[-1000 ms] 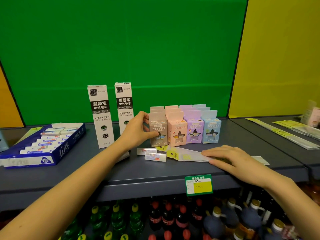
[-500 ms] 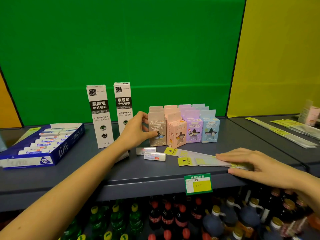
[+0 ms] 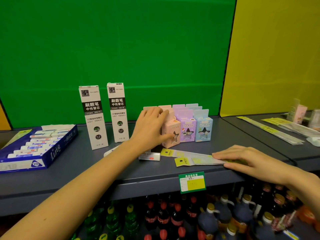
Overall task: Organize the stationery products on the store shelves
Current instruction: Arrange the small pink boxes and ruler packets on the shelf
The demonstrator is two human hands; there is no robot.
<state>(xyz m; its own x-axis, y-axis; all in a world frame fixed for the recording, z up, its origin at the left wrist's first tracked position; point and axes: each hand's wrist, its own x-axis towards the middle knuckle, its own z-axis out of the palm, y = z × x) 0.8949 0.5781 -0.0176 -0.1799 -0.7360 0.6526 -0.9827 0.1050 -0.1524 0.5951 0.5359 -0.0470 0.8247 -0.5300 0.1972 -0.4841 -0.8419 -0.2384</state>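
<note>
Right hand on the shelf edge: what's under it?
The right hand presses flat clear sleeves with yellow header tabs; their right ends are hidden under the palm.

Left hand (image 3: 152,126) on pink box (image 3: 170,134); right hand (image 3: 245,159) flat on packets (image 3: 195,157).

Bare shelf (image 3: 78,170) between blue eraser tray (image 3: 52,153) and loose eraser (image 3: 149,156) gives passage. Two tall refill boxes (image 3: 94,116) block the back; pastel box rows (image 3: 195,129) and flat packets (image 3: 194,157) crowd the centre-right.
</note>
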